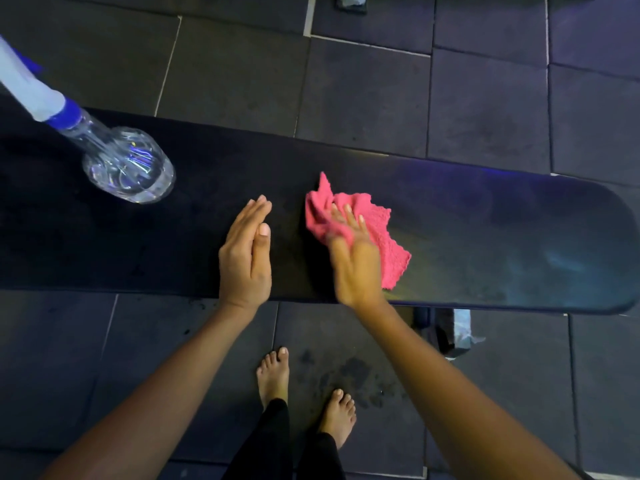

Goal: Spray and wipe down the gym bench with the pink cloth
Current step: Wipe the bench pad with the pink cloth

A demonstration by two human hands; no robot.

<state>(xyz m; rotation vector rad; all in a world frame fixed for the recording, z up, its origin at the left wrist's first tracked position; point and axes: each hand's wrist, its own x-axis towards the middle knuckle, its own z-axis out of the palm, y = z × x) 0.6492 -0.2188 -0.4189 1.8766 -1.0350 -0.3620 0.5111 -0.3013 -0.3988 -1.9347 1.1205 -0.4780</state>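
A long black padded gym bench (485, 237) runs across the view from left to right. My right hand (353, 258) presses the crumpled pink cloth (384, 237) flat against the middle of the bench pad; the hand is motion-blurred. Just left of it, my left hand (247, 254) rests flat on the pad with fingers together, holding nothing. A clear spray bottle (128, 164) with a blue collar and white sprayer head stands on the left part of the bench, apart from both hands.
Dark rubber floor tiles (381, 84) surround the bench. My bare feet (304, 393) stand on the tiles close to the bench's near edge. A bench leg with a pale wrapped foot (453, 330) sticks out below the pad on the right.
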